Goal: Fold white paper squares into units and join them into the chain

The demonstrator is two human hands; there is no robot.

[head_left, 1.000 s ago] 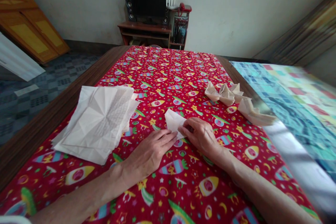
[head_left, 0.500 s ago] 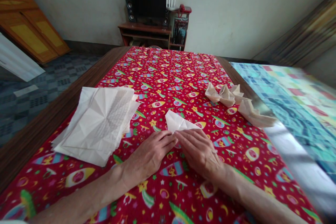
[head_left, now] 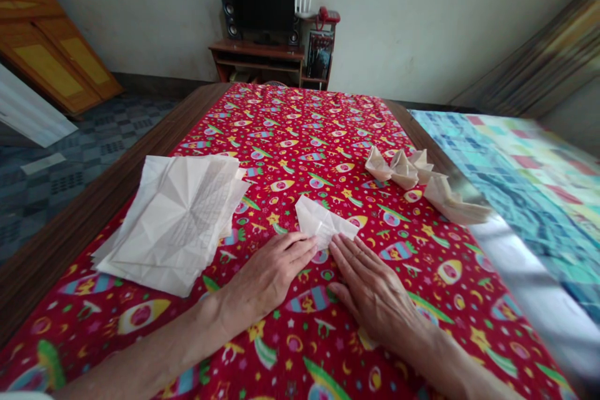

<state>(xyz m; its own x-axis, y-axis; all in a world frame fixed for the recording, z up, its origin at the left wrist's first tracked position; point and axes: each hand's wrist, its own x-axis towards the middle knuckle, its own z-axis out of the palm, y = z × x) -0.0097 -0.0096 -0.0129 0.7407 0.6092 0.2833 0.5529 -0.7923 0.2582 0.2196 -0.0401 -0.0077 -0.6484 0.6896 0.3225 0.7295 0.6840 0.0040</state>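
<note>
A small folded sheet of white paper [head_left: 324, 225] lies on the red patterned cloth [head_left: 300, 137], its two upper corners spread to left and right. At its lower left edge, the fingers of my left hand [head_left: 276, 265] are pressed together and hold the paper; the thumb is hidden. My right hand [head_left: 370, 284] rests palm down with its fingers stretched out, fingertips touching the paper's lower right edge and thumb apart. Left of my hands sits a stack of creased paper sheets [head_left: 173, 219], the top one printed with faint lines.
Several folded paper shapes [head_left: 405, 170] stand at the table's right side, with another longer one [head_left: 454, 203] nearer me. The dark wooden table edge [head_left: 154, 144] shows at left. A bed [head_left: 506, 181] adjoins the right side. Beyond the table is a desk with a monitor [head_left: 261, 3].
My right hand has slid right and away from my left fingertips, its fingers now straighter. More of the paper's lower middle shows. My left hand has stayed nearly still.
</note>
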